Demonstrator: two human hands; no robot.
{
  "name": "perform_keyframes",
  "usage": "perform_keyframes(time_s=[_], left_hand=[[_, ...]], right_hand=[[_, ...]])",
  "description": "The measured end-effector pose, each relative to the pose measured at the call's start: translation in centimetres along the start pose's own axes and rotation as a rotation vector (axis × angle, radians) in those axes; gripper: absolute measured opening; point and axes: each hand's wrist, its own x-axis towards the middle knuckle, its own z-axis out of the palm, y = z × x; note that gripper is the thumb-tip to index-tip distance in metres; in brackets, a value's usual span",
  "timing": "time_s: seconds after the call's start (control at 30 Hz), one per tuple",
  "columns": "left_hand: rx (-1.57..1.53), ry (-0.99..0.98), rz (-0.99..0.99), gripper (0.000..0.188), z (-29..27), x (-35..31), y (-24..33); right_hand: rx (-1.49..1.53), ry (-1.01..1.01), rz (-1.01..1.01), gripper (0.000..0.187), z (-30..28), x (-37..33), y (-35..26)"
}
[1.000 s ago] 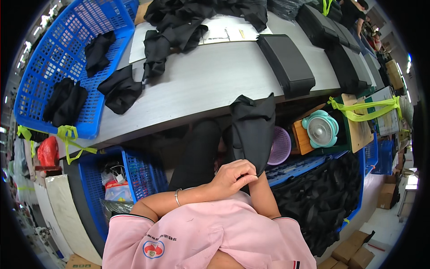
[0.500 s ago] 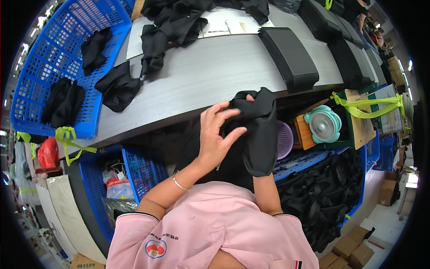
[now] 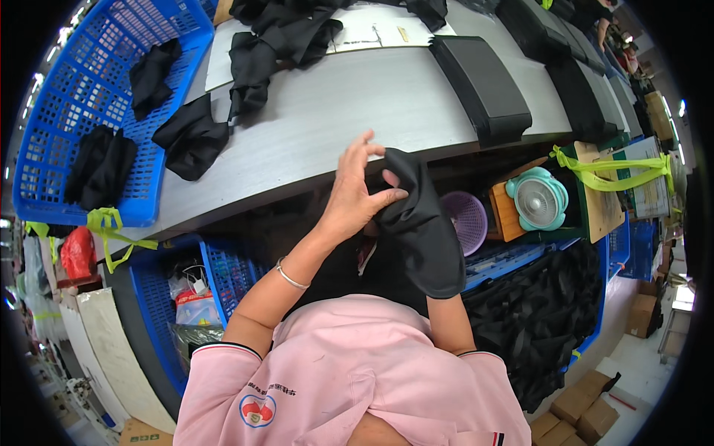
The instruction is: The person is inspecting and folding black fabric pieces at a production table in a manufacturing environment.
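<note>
A black cloth piece [image 3: 425, 230], shaped like a sleeve or pouch, covers my right forearm and most of my right hand [image 3: 390, 179]. Only a fingertip of that hand pokes out at the cloth's upper left edge; its other fingers are hidden. My left hand [image 3: 351, 186], with a bangle at the wrist, is raised on the left of the cloth. Its fingers are spread, the thumb touching or very near the cloth and a fingertip close to its top edge. On the grey table, similar black cloth pieces [image 3: 286, 48] lie in a loose heap.
A blue basket [image 3: 160, 201] with black cloths stands on the table's left. Flat black stacks [image 3: 491, 85] lie at the right. Below are a purple basket [image 3: 468, 223], a teal fan [image 3: 537, 201], a black cloth pile [image 3: 528, 320] and another blue crate [image 3: 212, 282].
My left hand has risen slightly, its fingers now pointing more upward. The cloth's top has dropped and tilted left, and its lower end has shifted slightly right over my right forearm.
</note>
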Motion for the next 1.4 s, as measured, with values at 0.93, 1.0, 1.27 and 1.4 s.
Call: perform_keyframes(time_s=[0.93, 1.0, 1.27, 1.4], left_hand=[[-0.534, 0.490, -0.169, 0.030, -4.4, 5.7, -5.9], [-0.523, 0.514, -0.089, 0.030, -6.8, 6.5, -5.8], [-0.496, 0.503, -0.124, 0.024, -5.9, 1.9, -3.9], [-0.225, 0.367, -0.066, 0.016, -2.5, -1.1, -0.5]], right_hand=[[1.567, -0.155, 0.626, 0.063, 6.7, 0.4, -6.5], [1.648, -0.366, 0.574, 0.070, 6.3, -2.7, -6.0], [1.451, 0.302, 0.985, 0.065, 7.2, -5.5, 0.0], [0.683, 0.308, 0.498, 0.073, 5.6, 0.7, -0.9]])
